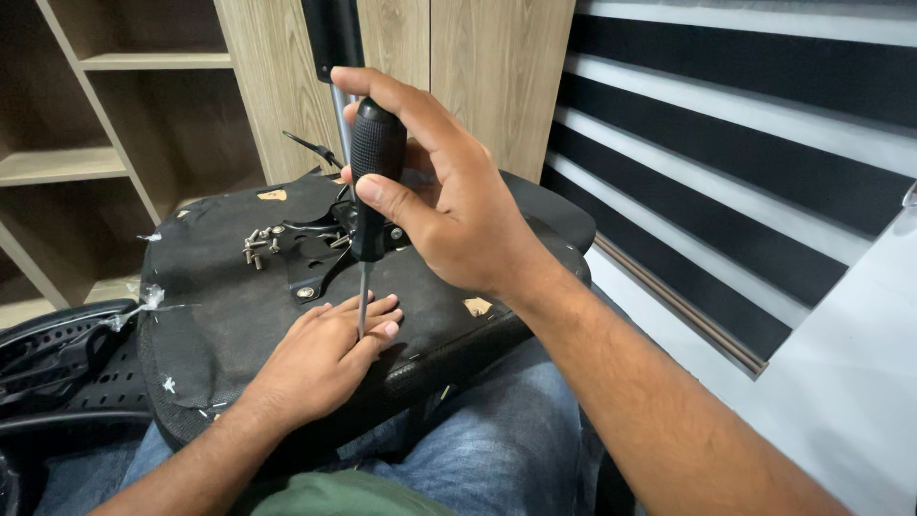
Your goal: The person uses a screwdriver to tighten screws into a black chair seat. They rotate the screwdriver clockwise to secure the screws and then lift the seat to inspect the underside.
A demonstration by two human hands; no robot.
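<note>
The right hand [449,205] was wrapped around the black handle of a screwdriver [374,167], held upright, with the thumb across the grip and the steel shaft running straight down. The left hand [334,349] lay low on the upturned office chair seat [220,315], fingers pinched narrow around the shaft's tip, steadying it and whatever small thing sat under it; whether a screw was there could not be told, as the fingertips hid it. The seat rested on the person's lap, underside up, with its black metal mounting plate [320,253] near the middle and the chrome gas-lift column [341,110] rising behind the handle. A cluster of loose screws [258,244] lay on the seat just left of the plate, well apart from the tip. Judged step: seating the driver tip at a point on the seat's near side, before any real turning. The next move would likely call for downward pressure with the shaft kept vertical, and the left fingers coming clear of the tip once it bit. Room: the seat's near edge was close to the left wrist, jeans [497,440] right below; the chair back [57,363] crowded the left side. A wooden cabinet [478,67] and shelves [105,115] stood behind, and a striped blind [745,143] on the right. The right elbow had open space on the right.
</note>
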